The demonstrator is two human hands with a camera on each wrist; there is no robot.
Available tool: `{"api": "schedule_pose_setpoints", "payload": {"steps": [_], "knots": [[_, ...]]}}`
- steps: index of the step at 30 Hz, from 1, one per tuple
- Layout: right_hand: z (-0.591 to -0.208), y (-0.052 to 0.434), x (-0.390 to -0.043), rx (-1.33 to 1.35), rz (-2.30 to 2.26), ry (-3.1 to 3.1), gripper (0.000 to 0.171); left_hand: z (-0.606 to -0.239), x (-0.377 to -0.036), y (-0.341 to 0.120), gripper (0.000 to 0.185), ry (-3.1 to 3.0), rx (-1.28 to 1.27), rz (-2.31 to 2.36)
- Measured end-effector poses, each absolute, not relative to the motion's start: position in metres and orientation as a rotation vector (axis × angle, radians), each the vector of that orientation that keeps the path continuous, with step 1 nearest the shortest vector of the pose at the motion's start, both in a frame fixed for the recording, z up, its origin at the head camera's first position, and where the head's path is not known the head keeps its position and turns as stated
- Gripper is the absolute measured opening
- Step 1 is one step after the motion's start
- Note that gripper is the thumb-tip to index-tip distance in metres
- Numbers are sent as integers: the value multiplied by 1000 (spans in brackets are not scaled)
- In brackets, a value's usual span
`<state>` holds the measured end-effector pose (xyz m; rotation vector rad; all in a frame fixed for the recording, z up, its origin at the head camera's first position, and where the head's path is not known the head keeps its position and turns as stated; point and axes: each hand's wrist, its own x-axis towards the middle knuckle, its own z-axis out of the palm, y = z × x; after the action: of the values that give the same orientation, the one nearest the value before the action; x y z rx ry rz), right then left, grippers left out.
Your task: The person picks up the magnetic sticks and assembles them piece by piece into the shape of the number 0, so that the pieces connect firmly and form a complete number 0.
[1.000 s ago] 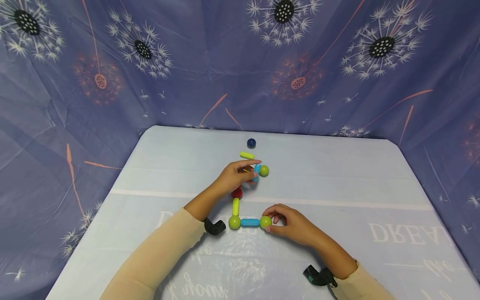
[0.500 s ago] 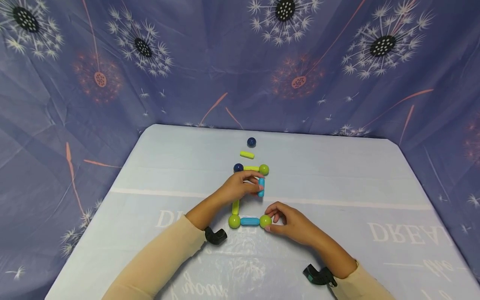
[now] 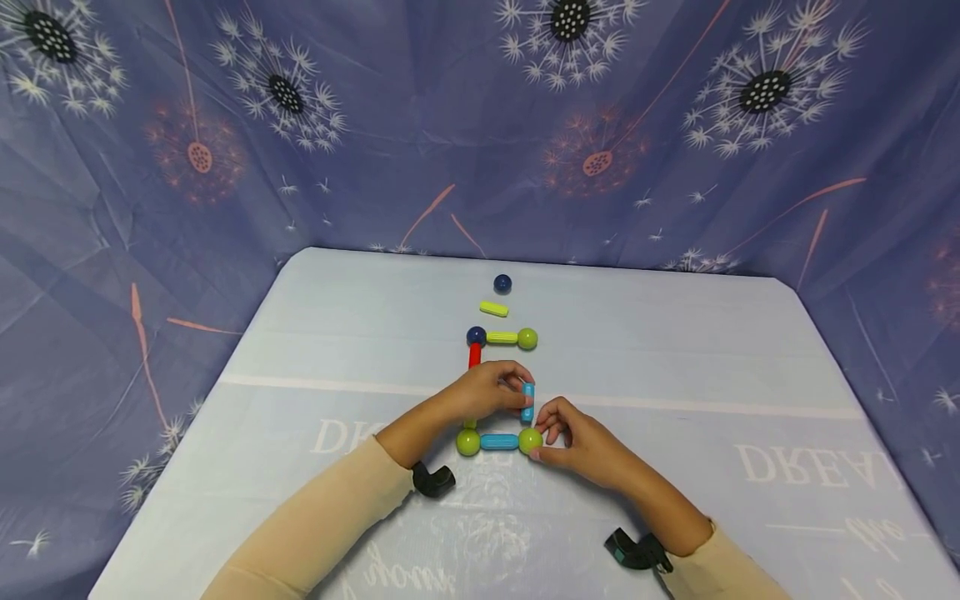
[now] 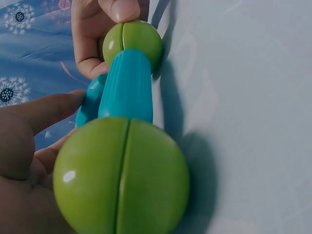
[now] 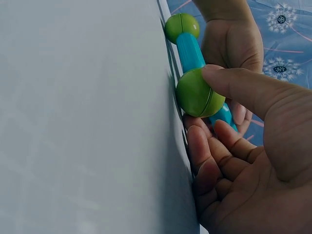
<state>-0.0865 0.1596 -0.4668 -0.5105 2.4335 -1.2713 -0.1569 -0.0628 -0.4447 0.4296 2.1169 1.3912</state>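
My left hand (image 3: 491, 390) pinches a short blue rod (image 3: 528, 402) between thumb and fingers. That rod points toward a green ball (image 3: 530, 440) at the near right; whether they touch is hard to tell. Thumb and fingers of my right hand (image 3: 581, 442) grip this ball, the thumb lying on it in the right wrist view. A second blue rod (image 4: 126, 87) joins it to another green ball (image 4: 122, 175) on the left. Beyond, a red rod (image 3: 475, 354) runs up to a dark blue ball (image 3: 476, 336), partly hidden by my left hand.
From the dark blue ball, a yellow-green rod (image 3: 502, 337) reaches right to a green ball (image 3: 527, 338). Farther back lie a loose yellow-green rod (image 3: 493, 309) and a loose dark blue ball (image 3: 502, 284). A patterned cloth (image 3: 450, 125) hangs behind the white table (image 3: 675, 333).
My left hand has come toward the near side with the blue rod, from beside the far green ball to close above the near right one. My right hand has stayed at its ball.
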Motion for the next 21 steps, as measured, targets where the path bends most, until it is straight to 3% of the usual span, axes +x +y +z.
{"api": "schedule_pose_setpoints", "payload": {"steps": [16, 21], "knots": [[-465, 160, -85, -494, -1273, 2422, 37, -443, -151, -57, 21, 2206, 432, 1257], [-465, 160, -85, -502, -1273, 2426, 36, -442, -152, -59, 27, 2238, 456, 1232]]}}
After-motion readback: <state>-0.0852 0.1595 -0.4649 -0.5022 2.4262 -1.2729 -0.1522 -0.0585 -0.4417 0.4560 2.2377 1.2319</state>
